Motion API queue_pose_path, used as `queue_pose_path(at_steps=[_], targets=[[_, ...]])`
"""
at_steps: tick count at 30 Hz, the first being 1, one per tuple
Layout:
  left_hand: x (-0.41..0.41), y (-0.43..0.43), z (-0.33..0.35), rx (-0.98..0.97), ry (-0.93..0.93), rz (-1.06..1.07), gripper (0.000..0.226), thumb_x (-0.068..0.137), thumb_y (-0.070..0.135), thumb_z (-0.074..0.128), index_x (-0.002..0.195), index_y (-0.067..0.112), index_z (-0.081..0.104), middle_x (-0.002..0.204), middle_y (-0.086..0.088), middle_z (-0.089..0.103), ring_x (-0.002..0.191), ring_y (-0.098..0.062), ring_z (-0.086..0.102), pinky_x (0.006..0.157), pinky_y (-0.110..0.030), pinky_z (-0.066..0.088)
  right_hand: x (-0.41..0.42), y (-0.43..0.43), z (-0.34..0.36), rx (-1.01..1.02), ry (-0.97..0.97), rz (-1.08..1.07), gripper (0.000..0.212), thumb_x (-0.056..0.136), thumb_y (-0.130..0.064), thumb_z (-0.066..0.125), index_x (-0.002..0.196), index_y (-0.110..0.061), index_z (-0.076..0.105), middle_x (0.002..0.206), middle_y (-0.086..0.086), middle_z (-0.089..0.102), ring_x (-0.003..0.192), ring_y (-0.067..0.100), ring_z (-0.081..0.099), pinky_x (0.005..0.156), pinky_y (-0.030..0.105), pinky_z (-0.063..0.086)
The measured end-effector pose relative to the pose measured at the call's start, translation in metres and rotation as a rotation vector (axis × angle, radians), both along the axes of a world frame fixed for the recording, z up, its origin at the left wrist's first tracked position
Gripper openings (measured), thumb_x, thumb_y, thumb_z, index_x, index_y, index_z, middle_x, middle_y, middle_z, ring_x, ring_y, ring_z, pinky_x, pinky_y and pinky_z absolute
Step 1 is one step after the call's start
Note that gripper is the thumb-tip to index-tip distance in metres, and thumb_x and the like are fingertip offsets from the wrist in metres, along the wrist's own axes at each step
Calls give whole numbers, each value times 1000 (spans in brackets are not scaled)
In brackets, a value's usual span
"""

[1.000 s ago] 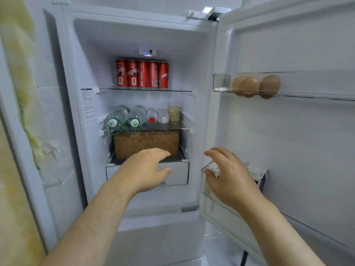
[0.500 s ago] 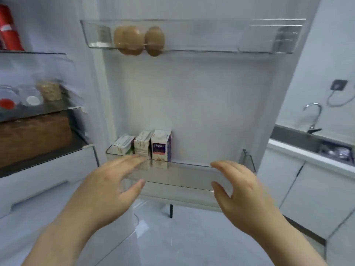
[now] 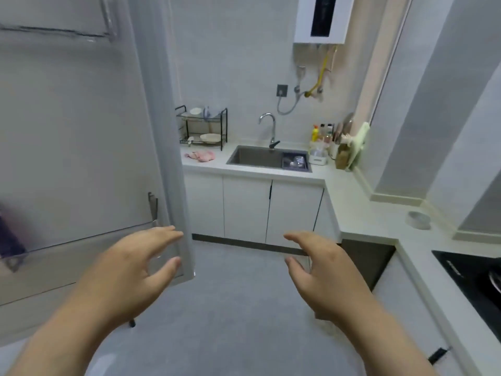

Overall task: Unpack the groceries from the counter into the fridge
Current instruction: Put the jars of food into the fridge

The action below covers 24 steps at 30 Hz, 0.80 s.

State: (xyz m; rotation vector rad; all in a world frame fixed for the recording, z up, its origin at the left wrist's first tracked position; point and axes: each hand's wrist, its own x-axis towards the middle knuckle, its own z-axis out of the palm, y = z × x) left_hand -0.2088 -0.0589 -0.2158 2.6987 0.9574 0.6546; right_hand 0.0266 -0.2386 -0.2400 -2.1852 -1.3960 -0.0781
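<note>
The open fridge door [image 3: 81, 137] fills the left of the view, its inner side facing me, with a clear lower door shelf [image 3: 81, 241] and the end of an upper shelf [image 3: 54, 32]. A blurred purple carton [image 3: 8, 240] shows at the far left edge in the lower shelf. My left hand [image 3: 135, 264] hovers open in front of the door's outer edge, holding nothing. My right hand [image 3: 320, 270] is open too, fingers spread, over the grey floor. The white counter [image 3: 352, 202] runs along the back wall and down the right side. No groceries are clearly visible on it.
A sink [image 3: 260, 156] with a tap sits in the back counter. A black dish rack [image 3: 202, 128] and a pink cloth [image 3: 200, 156] lie left of it; bottles [image 3: 322, 134] stand to its right. A small bowl [image 3: 418, 219] and a black hob [image 3: 474, 278] are on the right counter.
The view has swung right, from the fridge interior past the door shelves to the kitchen counter and sink. Both hands stay open and empty, travelling with the turn.
</note>
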Motion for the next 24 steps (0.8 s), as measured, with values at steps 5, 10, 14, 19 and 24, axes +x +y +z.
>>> queue_pose_path(at_steps=[5,10,14,19,24], targets=[[96,-29,-7,-43,46,-171,49,88,41,62,136,42,49,125,36,39,124,5,43,97,-16,32,67,-70,-7,9,27,-186,43,95,-28,58,138,-31,52,136,-19,53,129,0,43,98,6,22],[199,-81,-13,-22,67,-372,51,90,44,59,139,42,45,128,34,37,129,4,41,103,-16,30,125,-148,-13,26,57,-340,46,97,-31,55,141,-35,46,140,-23,47,132,-4,36,95,0,17],[260,-121,-10,-38,92,-487,52,93,46,55,142,43,39,139,28,41,126,4,41,105,-19,34,155,-202,-14,12,71,-443,46,98,-31,53,143,-34,44,142,-22,45,132,-3,36,99,5,19],[346,-197,-7,-64,97,-686,53,94,44,54,143,45,34,129,32,32,132,-1,39,109,-25,35,183,-296,-20,51,61,-670,45,98,-31,53,142,-36,44,140,-25,44,131,-4,35,97,5,22],[424,-265,-9,-83,84,-941,47,91,41,60,135,47,45,130,32,39,117,5,39,107,-26,37,187,-376,-29,42,72,-937,44,97,-32,55,140,-36,47,138,-26,46,130,-3,38,96,9,25]])
